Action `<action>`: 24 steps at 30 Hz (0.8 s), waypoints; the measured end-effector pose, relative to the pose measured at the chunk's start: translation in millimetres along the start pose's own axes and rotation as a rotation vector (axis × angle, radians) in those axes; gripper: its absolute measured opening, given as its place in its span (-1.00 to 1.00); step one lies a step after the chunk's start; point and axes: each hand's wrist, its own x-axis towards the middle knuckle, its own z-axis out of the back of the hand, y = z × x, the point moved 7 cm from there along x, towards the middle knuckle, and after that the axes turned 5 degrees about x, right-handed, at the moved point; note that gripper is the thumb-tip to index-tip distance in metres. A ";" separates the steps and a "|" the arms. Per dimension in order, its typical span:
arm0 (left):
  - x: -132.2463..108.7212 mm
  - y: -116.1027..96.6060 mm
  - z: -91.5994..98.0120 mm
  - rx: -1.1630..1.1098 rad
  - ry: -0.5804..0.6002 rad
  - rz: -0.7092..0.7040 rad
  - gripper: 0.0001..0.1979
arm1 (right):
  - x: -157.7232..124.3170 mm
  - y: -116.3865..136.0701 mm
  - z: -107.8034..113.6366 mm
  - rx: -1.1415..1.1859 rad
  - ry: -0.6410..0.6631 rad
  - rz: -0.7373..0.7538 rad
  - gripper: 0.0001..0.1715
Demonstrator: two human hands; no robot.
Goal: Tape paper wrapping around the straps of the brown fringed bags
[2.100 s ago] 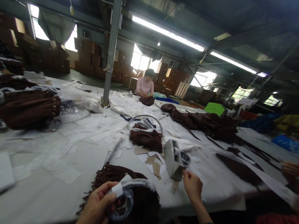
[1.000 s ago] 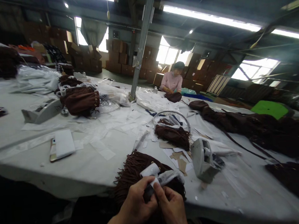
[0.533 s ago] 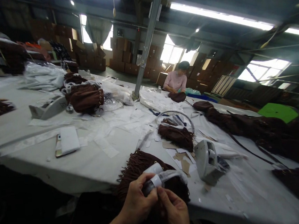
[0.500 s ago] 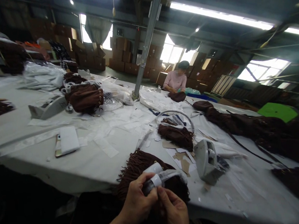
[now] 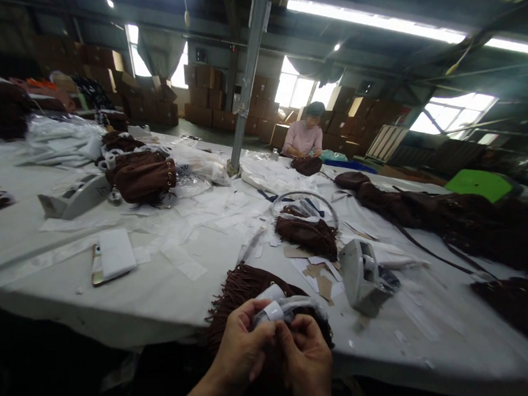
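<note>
A dark brown fringed bag lies at the table's front edge, right under my hands. Across its opening runs a strap in clear plastic wrap, with a white paper band around it. My left hand is closed on the wrapped strap beside the band, thumb and fingers pinching it. Close against it, my right hand has its thumb and fingertips pinched at the same wrapped strap, just below the band. The exact contact of the right fingertips is partly hidden.
A grey tape dispenser stands right of the bag, beside paper scraps. Another fringed bag lies behind. At left are a phone under white card, a second dispenser and a brown bag. A person works across the table.
The view has shifted slightly, so most things sit a little further left. The fingers of my right hand have curled up nearer the wrapped strap; my left hand keeps its hold.
</note>
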 end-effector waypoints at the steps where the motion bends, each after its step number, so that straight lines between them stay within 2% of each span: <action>1: 0.0 0.1 0.3 -0.018 0.019 0.004 -0.54 | 3.1 4.2 0.3 -0.084 0.042 0.022 -0.44; 4: 1.0 0.8 2.2 -0.055 0.057 0.004 -0.51 | 9.8 17.2 3.7 -0.370 0.110 0.137 -0.51; 8: 3.8 1.1 2.4 -0.065 0.063 0.014 -0.49 | 8.8 30.1 2.4 -0.677 0.179 0.363 -0.63; 10: 5.6 0.7 0.4 -0.056 0.076 0.020 -0.48 | 4.0 39.1 -1.3 -0.794 0.199 0.541 -0.70; 14: 8.9 1.4 -0.9 -0.040 0.089 0.021 -0.50 | -15.0 62.9 -17.3 -0.996 0.256 1.000 -0.76; 16: 9.3 3.7 -0.7 -0.039 0.094 0.034 -0.51 | -22.4 72.6 -23.2 -1.082 0.258 1.163 -0.78; 19: 7.6 6.1 -3.2 -0.017 0.119 0.040 -0.52 | -24.5 82.2 -26.0 -1.147 0.227 1.252 -0.77; 22: 5.1 6.1 -8.1 0.013 0.138 0.020 -0.53 | -21.2 85.3 -26.5 -1.152 0.188 1.256 -0.73; 24: 4.9 6.8 -10.5 0.025 0.134 -0.004 -0.54 | -19.4 83.1 -29.7 -1.129 0.217 1.246 -0.73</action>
